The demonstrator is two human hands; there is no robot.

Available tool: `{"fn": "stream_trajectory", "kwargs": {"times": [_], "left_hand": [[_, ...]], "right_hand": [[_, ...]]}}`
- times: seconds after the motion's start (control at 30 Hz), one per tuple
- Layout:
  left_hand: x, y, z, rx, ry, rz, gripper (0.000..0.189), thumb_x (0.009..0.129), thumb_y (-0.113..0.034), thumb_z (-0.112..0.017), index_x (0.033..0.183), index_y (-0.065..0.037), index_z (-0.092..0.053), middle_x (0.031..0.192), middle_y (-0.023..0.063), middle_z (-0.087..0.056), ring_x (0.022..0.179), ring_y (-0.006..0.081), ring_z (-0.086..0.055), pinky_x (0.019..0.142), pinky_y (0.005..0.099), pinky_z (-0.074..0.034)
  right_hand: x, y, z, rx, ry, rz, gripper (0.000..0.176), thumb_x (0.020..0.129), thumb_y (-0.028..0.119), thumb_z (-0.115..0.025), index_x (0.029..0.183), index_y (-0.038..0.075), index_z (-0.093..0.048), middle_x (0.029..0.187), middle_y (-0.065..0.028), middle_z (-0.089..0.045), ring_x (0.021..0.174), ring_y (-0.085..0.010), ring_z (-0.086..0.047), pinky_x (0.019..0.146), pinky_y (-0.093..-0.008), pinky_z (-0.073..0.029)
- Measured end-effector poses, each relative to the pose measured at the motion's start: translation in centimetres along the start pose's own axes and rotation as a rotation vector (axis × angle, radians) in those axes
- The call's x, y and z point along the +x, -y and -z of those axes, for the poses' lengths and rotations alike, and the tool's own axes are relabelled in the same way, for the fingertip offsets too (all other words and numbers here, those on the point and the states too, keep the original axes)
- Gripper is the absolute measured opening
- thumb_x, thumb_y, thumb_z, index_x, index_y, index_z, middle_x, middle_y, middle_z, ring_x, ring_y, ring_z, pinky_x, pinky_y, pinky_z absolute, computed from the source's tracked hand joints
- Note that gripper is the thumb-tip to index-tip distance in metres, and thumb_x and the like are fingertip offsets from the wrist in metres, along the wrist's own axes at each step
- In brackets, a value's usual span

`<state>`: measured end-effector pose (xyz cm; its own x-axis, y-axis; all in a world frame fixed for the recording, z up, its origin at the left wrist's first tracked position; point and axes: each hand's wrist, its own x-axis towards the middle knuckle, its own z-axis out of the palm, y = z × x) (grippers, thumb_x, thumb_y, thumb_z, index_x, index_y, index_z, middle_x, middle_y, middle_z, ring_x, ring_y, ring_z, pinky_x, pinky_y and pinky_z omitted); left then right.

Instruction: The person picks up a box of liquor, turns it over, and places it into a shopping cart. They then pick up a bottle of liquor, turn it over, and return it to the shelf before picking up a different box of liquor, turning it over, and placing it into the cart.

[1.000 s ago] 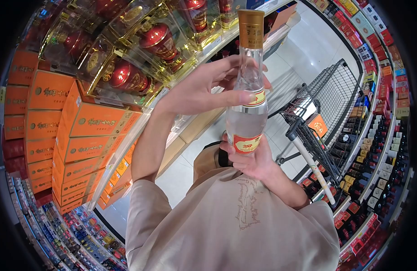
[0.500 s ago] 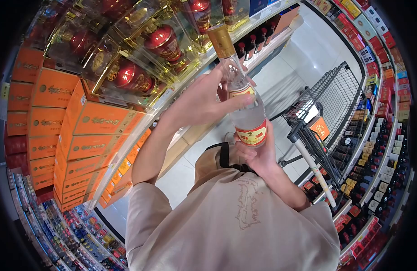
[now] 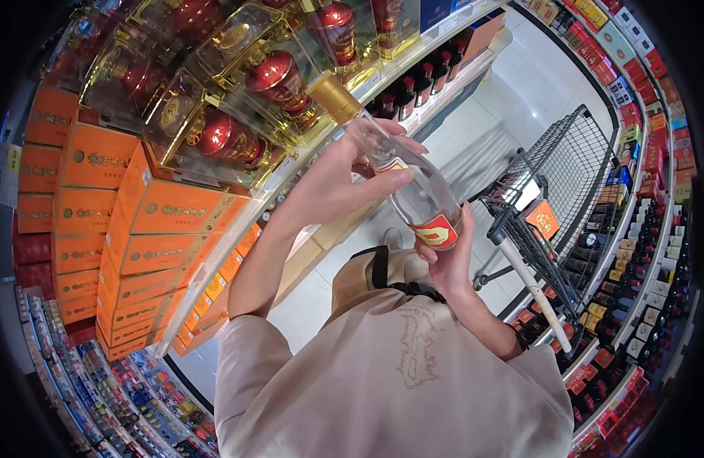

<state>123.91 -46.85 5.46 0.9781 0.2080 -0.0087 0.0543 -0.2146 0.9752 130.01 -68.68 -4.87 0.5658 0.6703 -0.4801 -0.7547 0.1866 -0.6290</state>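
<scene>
A clear glass liquor bottle (image 3: 426, 195) with a gold cap and red-and-yellow labels is held in front of my chest, tilted so that its cap points up and to the left. Around its neck and shoulder is my left hand (image 3: 346, 174), thumb lying over the upper label and fingers behind the glass. My right hand (image 3: 451, 259) grips the base, with the thumb under the lower label and fingers along the far side. Part of the lower label is turned away from view.
Left of me, orange boxes (image 3: 176, 206) are stacked beside a shelf of red bottles in clear-and-gold cases (image 3: 279, 80). Dark bottles (image 3: 426, 80) line a lower shelf ahead. On the right stands a wire shopping cart (image 3: 569, 172) holding an orange box (image 3: 542, 219), with bottle shelves beyond.
The bottle has tipped further left at its cap and turned about its length, so the lower label's writing has rotated out of view. Both hands stay on it.
</scene>
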Motion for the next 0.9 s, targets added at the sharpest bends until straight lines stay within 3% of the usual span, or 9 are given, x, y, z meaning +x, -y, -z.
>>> {"fn": "stream_trajectory", "kwargs": {"times": [0.13,0.37,0.47,0.57,0.63,0.77,0.9], "left_hand": [[-0.1,1.0,0.1,0.015,0.004,-0.081,0.05,0.098,-0.014,-0.069,0.14,-0.004,-0.045,0.134,0.0143,-0.068,0.112,0.018,-0.068,0.084,0.0315,-0.057],[-0.7,0.7,0.7,-0.089,0.019,-0.048,0.042,0.105,-0.018,-0.06,0.141,-0.001,-0.044,0.135,0.0176,-0.067,0.1,0.0122,-0.069,0.072,0.0242,-0.056],[-0.9,0.0,1.0,-0.143,0.01,-0.015,0.039,0.109,-0.025,-0.053,0.139,-0.001,-0.046,0.135,0.0178,-0.067,0.097,0.0104,-0.069,0.072,0.0233,-0.056],[-0.9,0.0,1.4,-0.138,-0.033,-0.023,0.038,0.111,-0.03,-0.048,0.135,0.0,-0.05,0.13,0.0175,-0.069,0.091,0.0097,-0.069,0.067,0.0229,-0.056],[-0.4,0.5,1.7,-0.118,-0.07,-0.021,0.039,0.111,-0.032,-0.048,0.129,0.001,-0.055,0.124,0.0166,-0.073,0.083,0.008,-0.069,0.062,0.0216,-0.054],[1.0,0.5,2.4,-0.046,-0.134,0.026,0.044,0.111,-0.042,-0.047,0.12,-0.001,-0.061,0.116,0.0136,-0.076,0.074,0.0029,-0.065,0.055,0.0177,-0.048],[1.2,-0.1,2.7,-0.033,-0.125,0.023,0.043,0.11,-0.041,-0.047,0.119,-0.002,-0.061,0.115,0.0124,-0.076,0.073,0.0021,-0.064,0.054,0.0169,-0.045]], "right_hand": [[0.1,-0.3,0.4,-0.04,-0.017,0.102,0.067,0.105,0.068,-0.032,0.127,0.008,-0.054,0.085,-0.0033,-0.06,0.051,-0.0094,-0.037,0.049,-0.0245,-0.03],[0.4,-0.7,0.9,-0.073,0.048,0.132,0.065,0.105,0.066,-0.034,0.128,0.009,-0.054,0.086,-0.0031,-0.06,0.05,-0.0092,-0.037,0.048,-0.0243,-0.029],[0.4,-0.6,0.4,-0.053,0.036,0.097,0.069,0.104,0.067,-0.035,0.127,0.005,-0.055,0.087,-0.0039,-0.061,0.05,-0.0088,-0.037,0.047,-0.0244,-0.03],[0.7,0.1,-0.2,0.078,0.115,-0.099,0.075,0.104,0.068,-0.034,0.125,0.0,-0.057,0.087,-0.0059,-0.061,0.049,-0.0081,-0.037,0.047,-0.0241,-0.031],[1.0,0.1,-0.3,0.165,0.319,-0.237,0.08,0.104,0.07,-0.033,0.121,-0.005,-0.057,0.088,-0.008,-0.061,0.049,-0.007,-0.037,0.047,-0.0236,-0.033],[1.1,0.0,-2.1,0.248,0.308,-0.293,0.082,0.104,0.07,-0.031,0.118,-0.007,-0.058,0.09,-0.0076,-0.06,0.05,-0.0063,-0.037,0.048,-0.0235,-0.035],[1.4,-0.3,-2.5,0.243,0.311,-0.286,0.083,0.104,0.07,-0.031,0.114,-0.007,-0.059,0.083,-0.0046,-0.057,0.05,-0.0062,-0.036,0.048,-0.0237,-0.034]]}}
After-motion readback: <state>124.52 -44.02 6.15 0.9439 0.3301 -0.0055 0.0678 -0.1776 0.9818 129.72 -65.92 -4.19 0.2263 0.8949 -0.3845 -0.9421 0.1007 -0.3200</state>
